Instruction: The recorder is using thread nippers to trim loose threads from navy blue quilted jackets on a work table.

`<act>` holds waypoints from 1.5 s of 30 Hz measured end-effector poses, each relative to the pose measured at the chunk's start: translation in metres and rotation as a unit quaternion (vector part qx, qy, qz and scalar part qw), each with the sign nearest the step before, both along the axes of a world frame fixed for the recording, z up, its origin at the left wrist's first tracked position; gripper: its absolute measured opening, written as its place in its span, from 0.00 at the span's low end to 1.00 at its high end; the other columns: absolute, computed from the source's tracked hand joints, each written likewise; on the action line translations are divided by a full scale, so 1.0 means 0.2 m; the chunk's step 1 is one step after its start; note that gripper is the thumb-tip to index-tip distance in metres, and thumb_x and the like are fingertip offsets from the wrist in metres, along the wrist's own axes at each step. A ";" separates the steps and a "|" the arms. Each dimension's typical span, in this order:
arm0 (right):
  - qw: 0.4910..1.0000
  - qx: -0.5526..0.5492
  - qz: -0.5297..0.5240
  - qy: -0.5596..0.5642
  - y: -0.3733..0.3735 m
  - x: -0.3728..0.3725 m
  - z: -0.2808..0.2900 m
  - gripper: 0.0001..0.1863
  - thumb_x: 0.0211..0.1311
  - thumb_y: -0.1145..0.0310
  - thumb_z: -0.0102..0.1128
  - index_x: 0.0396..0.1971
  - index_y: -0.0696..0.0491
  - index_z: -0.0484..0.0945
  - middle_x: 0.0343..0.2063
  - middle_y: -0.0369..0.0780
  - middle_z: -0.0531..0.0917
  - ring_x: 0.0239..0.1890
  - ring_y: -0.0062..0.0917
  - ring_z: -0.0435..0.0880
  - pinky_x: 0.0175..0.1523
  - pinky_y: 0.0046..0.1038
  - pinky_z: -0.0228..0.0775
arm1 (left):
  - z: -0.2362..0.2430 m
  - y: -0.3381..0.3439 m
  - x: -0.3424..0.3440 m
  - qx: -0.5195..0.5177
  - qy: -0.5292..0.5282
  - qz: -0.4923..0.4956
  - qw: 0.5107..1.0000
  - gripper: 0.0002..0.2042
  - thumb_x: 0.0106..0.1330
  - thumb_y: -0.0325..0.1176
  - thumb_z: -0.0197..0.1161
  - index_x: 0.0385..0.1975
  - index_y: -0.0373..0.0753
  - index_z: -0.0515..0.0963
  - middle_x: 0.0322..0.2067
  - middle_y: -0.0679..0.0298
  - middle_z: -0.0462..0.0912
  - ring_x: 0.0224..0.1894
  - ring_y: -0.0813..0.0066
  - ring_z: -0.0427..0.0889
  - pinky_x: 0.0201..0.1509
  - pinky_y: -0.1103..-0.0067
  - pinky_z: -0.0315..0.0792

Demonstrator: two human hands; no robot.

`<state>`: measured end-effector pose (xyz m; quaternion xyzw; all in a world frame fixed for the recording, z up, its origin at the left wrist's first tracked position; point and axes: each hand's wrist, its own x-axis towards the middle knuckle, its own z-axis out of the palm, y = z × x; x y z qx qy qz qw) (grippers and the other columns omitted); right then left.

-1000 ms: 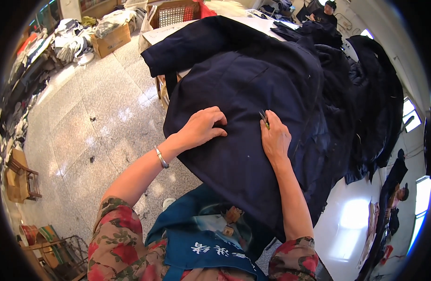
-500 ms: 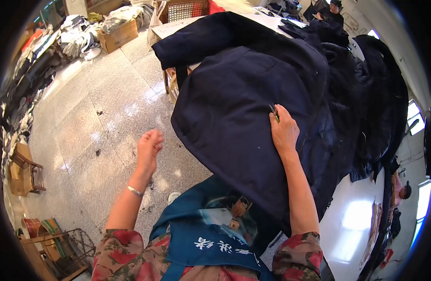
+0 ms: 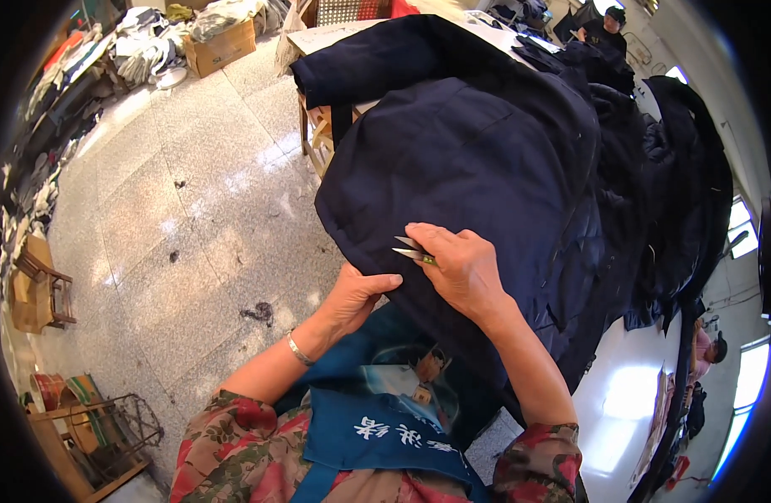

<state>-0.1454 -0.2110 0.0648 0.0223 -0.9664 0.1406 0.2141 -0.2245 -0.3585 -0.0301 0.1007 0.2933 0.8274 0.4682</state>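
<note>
A dark navy coat (image 3: 461, 168) lies spread over the table edge and hangs toward me, one sleeve (image 3: 368, 63) stretched out to the far left. My left hand (image 3: 352, 299) is closed on the coat's near left edge, thumb on top and fingers hidden beneath the cloth. Just above the fabric, my right hand (image 3: 467, 267) holds small thread snips (image 3: 415, 253) with a green part near the grip. Their two blades point left and stand slightly apart, close to my left thumb.
More dark garments (image 3: 683, 184) are heaped on the right. A white tabletop (image 3: 616, 427) shows at lower right. On the left stand a wooden chair (image 3: 54, 293) and a cardboard box (image 3: 222, 49) near piled cloth. Dark scraps (image 3: 258, 313) lie on the floor. Co-workers (image 3: 603, 35) sit farther off.
My left hand has come in from the left and taken hold of the coat's edge. My right hand has moved left and nearer to me with the snips.
</note>
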 end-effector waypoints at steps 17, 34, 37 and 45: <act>0.964 -0.224 0.030 -0.142 -0.45 0.61 -0.12 0.08 0.48 0.74 0.62 0.30 0.48 0.76 0.23 0.34 0.78 0.24 0.30 0.76 0.32 0.29 0.67 | -0.03 -0.02 0.19 -0.055 0.051 -0.112 0.991 0.35 0.51 0.41 0.75 0.57 0.35 0.67 0.51 0.62 0.77 0.50 0.70 0.78 0.54 0.70 0.73; 0.890 -0.374 -0.244 0.091 -0.33 0.87 -0.07 0.10 0.51 0.80 0.65 0.36 0.60 0.79 0.32 0.40 0.83 0.33 0.20 0.82 0.37 0.19 0.72 | 0.04 -0.03 0.43 -0.078 0.084 -0.165 0.980 0.13 0.60 0.34 0.68 0.38 0.31 0.80 0.33 0.58 0.84 0.36 0.74 0.82 0.44 0.78 0.75; 0.918 -0.298 -0.238 0.105 -0.33 0.74 -0.10 0.13 0.49 0.81 0.65 0.37 0.59 0.79 0.32 0.42 0.82 0.31 0.28 0.83 0.36 0.23 0.75 | 0.02 -0.02 0.44 -0.087 0.106 -0.147 0.980 0.08 0.61 0.30 0.65 0.35 0.31 0.81 0.30 0.60 0.85 0.32 0.77 0.82 0.41 0.81 0.75; 0.915 -0.363 -0.176 -0.001 -0.36 0.81 -0.04 0.10 0.52 0.77 0.66 0.36 0.59 0.79 0.28 0.42 0.82 0.29 0.28 0.84 0.34 0.22 0.73 | 0.00 -0.05 0.40 -0.078 0.184 -0.272 0.941 0.09 0.65 0.30 0.61 0.35 0.29 0.81 0.33 0.64 0.83 0.38 0.81 0.80 0.45 0.84 0.72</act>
